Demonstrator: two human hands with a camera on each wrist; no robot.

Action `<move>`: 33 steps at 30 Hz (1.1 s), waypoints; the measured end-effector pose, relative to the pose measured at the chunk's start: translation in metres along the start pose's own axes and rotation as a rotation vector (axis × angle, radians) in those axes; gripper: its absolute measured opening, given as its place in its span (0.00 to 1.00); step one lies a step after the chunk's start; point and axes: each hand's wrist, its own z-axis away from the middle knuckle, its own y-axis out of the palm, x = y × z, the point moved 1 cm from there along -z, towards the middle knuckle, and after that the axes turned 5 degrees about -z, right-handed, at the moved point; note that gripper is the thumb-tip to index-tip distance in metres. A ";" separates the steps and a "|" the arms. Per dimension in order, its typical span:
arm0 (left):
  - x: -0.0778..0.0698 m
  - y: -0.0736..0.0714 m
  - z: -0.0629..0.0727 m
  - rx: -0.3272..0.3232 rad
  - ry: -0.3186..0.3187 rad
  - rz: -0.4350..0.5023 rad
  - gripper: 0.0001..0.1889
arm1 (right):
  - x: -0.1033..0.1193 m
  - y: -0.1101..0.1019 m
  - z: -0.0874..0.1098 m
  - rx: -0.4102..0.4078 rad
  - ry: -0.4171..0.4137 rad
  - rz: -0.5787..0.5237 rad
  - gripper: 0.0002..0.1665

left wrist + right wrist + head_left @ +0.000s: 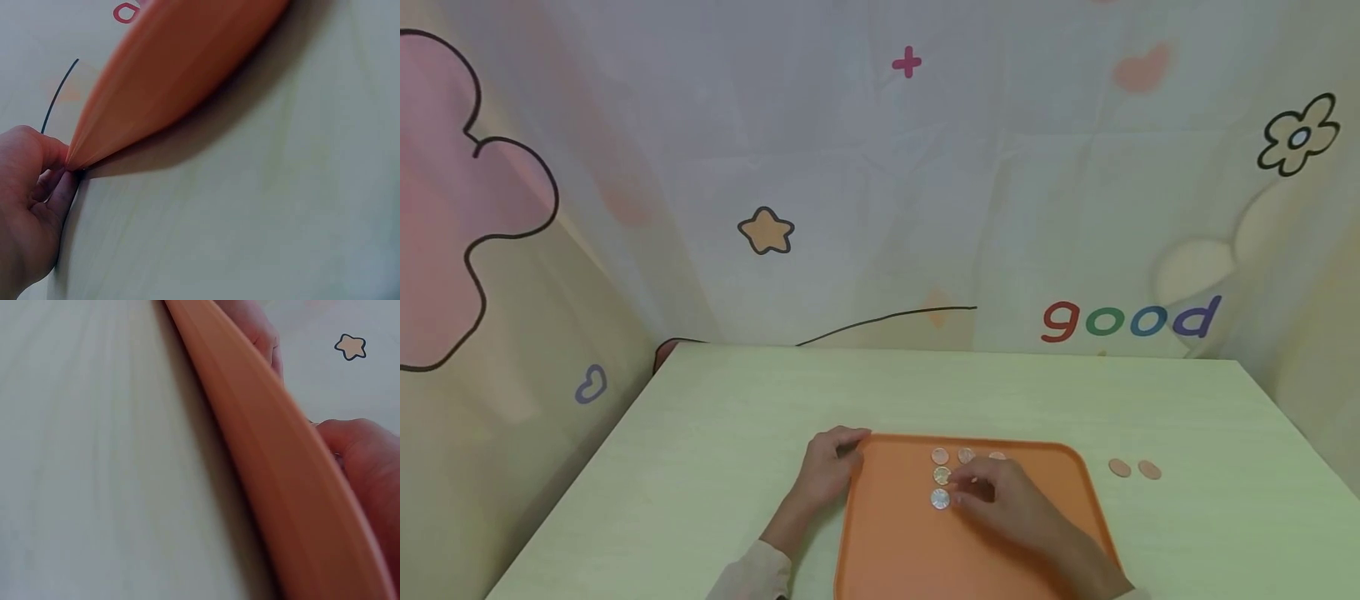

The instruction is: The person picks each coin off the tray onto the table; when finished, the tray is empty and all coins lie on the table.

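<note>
An orange tray lies on the table. My left hand pinches its far left corner between thumb and fingers, as the left wrist view shows. My right hand is over the tray, thumb and index finger bent and pointing left. Its fingertips are beside a gold-toned coin and a silver coin. Behind these, along the far side, lie a coin, another coin and a third coin, partly covered by the right hand. Whether the right fingers hold a coin is hidden.
Two copper-coloured coins, a left one and a right one, lie on the pale table right of the tray. A printed cloth backdrop hangs behind the table and along both sides.
</note>
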 end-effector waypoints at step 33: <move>-0.003 0.002 0.002 0.008 -0.019 0.012 0.18 | 0.013 0.020 -0.003 -0.053 0.139 0.418 0.08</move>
